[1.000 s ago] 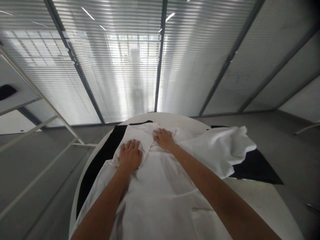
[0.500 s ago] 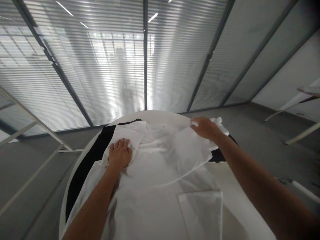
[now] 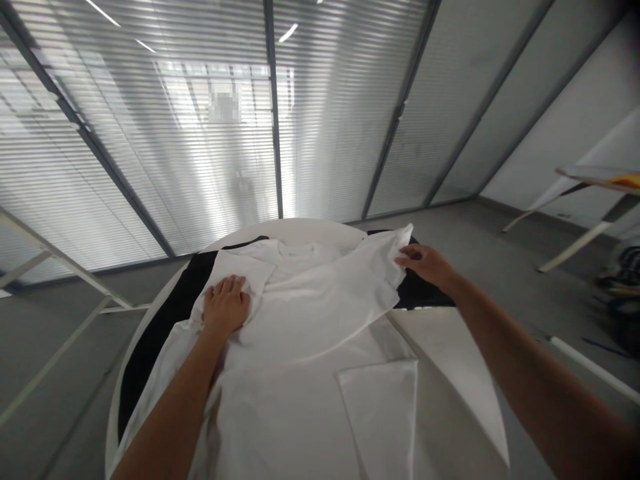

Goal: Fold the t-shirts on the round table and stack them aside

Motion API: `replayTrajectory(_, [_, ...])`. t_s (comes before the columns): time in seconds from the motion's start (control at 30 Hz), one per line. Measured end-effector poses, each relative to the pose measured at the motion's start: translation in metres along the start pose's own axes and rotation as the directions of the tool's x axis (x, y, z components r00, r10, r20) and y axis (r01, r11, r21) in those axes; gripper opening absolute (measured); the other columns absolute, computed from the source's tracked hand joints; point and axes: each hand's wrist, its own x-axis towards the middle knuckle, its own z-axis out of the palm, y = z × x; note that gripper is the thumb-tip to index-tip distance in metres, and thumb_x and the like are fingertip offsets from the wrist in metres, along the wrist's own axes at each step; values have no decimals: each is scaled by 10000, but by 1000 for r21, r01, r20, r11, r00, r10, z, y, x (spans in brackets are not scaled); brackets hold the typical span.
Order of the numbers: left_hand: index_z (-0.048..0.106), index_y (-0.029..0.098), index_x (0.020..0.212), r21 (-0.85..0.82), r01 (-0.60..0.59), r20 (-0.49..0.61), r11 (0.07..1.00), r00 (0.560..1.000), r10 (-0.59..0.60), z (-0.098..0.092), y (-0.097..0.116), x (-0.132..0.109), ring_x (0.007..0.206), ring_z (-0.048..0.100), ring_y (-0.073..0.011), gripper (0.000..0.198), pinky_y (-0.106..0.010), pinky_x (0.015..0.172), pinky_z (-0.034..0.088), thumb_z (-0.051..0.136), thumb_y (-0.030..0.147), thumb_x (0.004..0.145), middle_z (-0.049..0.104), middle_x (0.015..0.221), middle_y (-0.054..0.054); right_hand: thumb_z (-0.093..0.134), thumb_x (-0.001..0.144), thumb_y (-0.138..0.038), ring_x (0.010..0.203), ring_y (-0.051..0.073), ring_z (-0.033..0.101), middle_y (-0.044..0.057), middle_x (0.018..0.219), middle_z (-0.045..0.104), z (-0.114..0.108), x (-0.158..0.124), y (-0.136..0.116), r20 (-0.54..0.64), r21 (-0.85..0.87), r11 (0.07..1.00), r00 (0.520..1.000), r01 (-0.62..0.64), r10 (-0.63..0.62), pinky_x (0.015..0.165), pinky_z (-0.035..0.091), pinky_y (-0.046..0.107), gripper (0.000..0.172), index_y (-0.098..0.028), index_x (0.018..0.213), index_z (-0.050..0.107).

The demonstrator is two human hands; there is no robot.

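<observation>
A white T-shirt (image 3: 310,297) lies spread over a round white table (image 3: 460,373), its neckline toward the far edge. My left hand (image 3: 226,305) rests flat on the shirt near its left sleeve, fingers stretched out. At the right side, my right hand (image 3: 425,261) pinches the edge of the other sleeve and holds it slightly raised. Below the raised sleeve, black cloth (image 3: 425,290) shows on the table; more of it runs along the left rim. Toward me, a squarish white folded piece or pocket (image 3: 380,407) lies over the shirt's lower part.
Beyond the table stands a glass partition with blinds (image 3: 330,133). A pale metal frame (image 3: 60,247) is at the left. On the right are another table (image 3: 590,177) with slanted legs, a white bar (image 3: 595,367) and dark coiled items near the floor.
My right hand has gone from lying over the sleeve to pinching its edge, and the sleeve is pulled and lifted. My left hand stays on the shirt. The view has turned slightly right.
</observation>
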Motion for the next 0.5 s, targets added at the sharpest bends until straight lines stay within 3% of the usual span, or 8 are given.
replayTrajectory(0.13, [556, 214, 1329, -8, 10, 23, 1000, 1000, -9, -1, 0, 1, 1280, 458, -274, 466, -467, 1060, 298, 396, 272, 896, 535, 1393, -113, 595, 765, -469, 776, 207, 602, 68, 824, 652, 0, 0, -5, -93, 35, 985, 981, 171, -168, 778, 489, 352, 285, -186, 785, 612])
replayTrajectory(0.27, [554, 219, 1335, -17, 21, 35, 1000, 999, -20, 0, -1, 2, 1284, 457, -278, 475, -467, 1060, 298, 401, 276, 889, 529, 1398, -116, 576, 814, -418, 710, 184, 584, 27, 790, 586, -5, -8, -7, -196, 346, 938, 979, 24, 48, 642, 526, 321, 214, -221, 872, 517])
replayTrajectory(0.37, [558, 220, 1329, -15, 14, 27, 1000, 1000, -14, 1, -2, 2, 1272, 468, -279, 472, -468, 1055, 301, 399, 279, 889, 534, 1393, -117, 574, 838, -361, 658, 150, 570, -7, 792, 554, -15, -21, -10, -156, 663, 746, 963, -62, 218, 579, 540, 296, 152, -246, 897, 494])
replayTrajectory(0.5, [563, 217, 1321, 0, 4, 0, 1000, 1000, -4, 3, -1, 1, 1267, 472, -275, 466, -461, 1044, 311, 391, 275, 893, 541, 1384, -117, 569, 847, -254, 663, 123, 561, -22, 758, 575, -28, -37, -9, -124, 877, 477, 934, -56, 336, 631, 553, 272, 58, -236, 867, 518])
